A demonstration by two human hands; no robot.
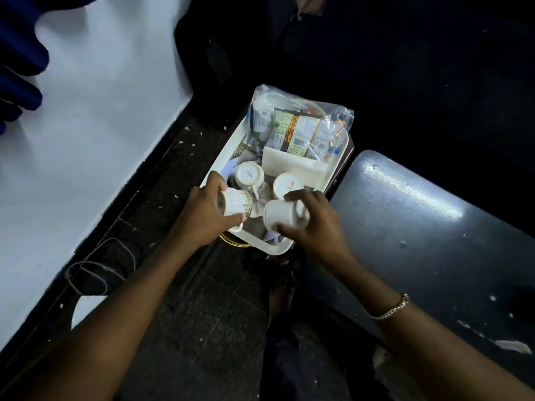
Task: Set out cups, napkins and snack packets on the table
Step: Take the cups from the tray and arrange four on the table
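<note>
So there's a dark worktop (419, 221) off past the right hand, and a white tub (338, 160) sitting right under both hands. A clear bag of snack packets (301, 128) is stuffed in the tub's far end, beyond the fingers. Left hand (202, 215) is gripping a gold-patterned cup (236, 201), right hand (312, 224) has a plain white cup (279, 217) (both tipped sideways). Two more cups (249, 176) sit upside down just beyond them.
</note>
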